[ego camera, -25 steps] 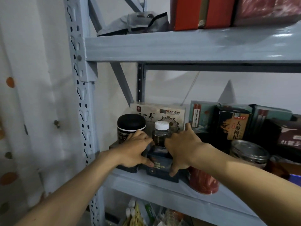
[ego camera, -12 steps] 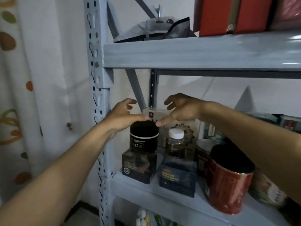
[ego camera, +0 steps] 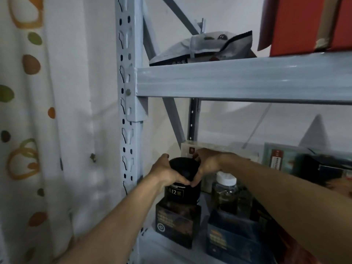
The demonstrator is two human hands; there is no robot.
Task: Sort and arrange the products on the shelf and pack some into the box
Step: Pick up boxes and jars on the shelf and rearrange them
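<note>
A black jar (ego camera: 182, 194) with a black lid stands on a dark box (ego camera: 177, 223) at the left end of the grey shelf (ego camera: 167, 250). My left hand (ego camera: 167, 173) grips the lid from the left and my right hand (ego camera: 206, 165) grips it from the right, thumbs meeting at the front. Beside it a clear bottle with a white cap (ego camera: 227, 193) sits on a dark blue box (ego camera: 231, 239). No packing box is in view.
A cream box (ego camera: 190, 151) and teal boxes (ego camera: 280, 159) lean against the back wall. The upper shelf (ego camera: 238, 79) carries a grey pouch (ego camera: 205, 48) and red boxes (ego camera: 304, 23). The slotted upright (ego camera: 128, 111) and a dotted curtain (ego camera: 28, 130) stand left.
Both hands have dropped from above the black jar onto its lid and closed round it. The view has shifted closer and to the left.
</note>
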